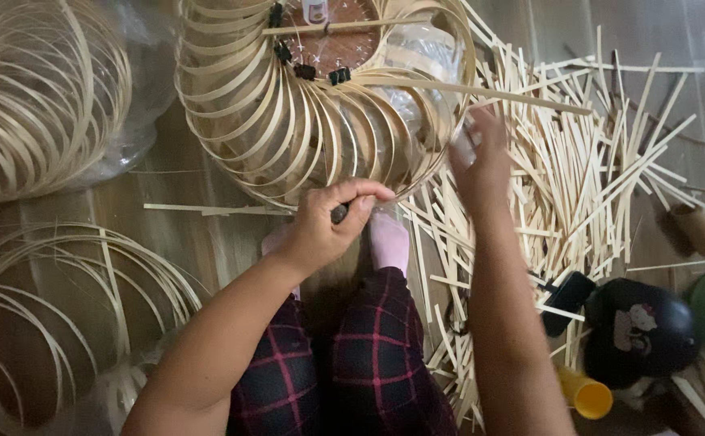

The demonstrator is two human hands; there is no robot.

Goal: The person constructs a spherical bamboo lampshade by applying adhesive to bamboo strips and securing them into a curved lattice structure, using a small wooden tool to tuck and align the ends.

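Plaid legs (352, 363) nearest. Left hand (328, 222) fingers pinched on black clip (339, 213) at bamboo frame (288, 137) rim. Right hand (482, 161) blurred beside frame, grip unclear. Strips (579, 178) on floor right.

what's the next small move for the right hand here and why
Probably bring the right hand back to the hoop frame rim to steady it: the left hand is pinching a small dark clip at the lower rim, while the right looks blurred and holds nothing clearly visible.

Soft, even indoor light with faint shadows; right hand (482, 165) and lower right corner blur, centre stays sharp.
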